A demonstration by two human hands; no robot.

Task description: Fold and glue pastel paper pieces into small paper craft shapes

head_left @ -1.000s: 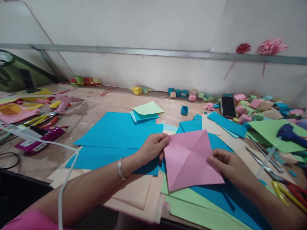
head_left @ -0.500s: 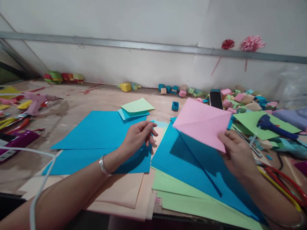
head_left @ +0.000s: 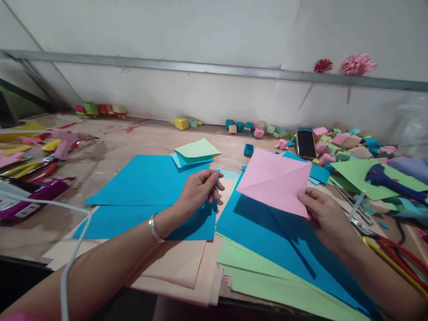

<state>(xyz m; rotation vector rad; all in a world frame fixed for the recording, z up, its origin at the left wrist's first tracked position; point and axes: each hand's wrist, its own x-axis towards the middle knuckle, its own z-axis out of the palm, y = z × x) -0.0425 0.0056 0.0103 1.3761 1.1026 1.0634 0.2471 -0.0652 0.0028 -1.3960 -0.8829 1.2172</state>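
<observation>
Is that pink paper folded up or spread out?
Spread out: the pink paper shows a broad, creased face, held by the right hand.

one left hand (head_left: 200, 189), one right hand (head_left: 321, 211), one pink sheet (head_left: 274, 180), one phone (head_left: 306, 143), two flowers (head_left: 357, 65), two glue guns (head_left: 381, 175), one purple power strip (head_left: 42, 198).

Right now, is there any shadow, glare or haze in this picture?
Head view: a shadow falls on the blue paper below the pink sheet; head view: the rail shines near its middle; head view: what looks like plastic at far right is hazy.
</observation>
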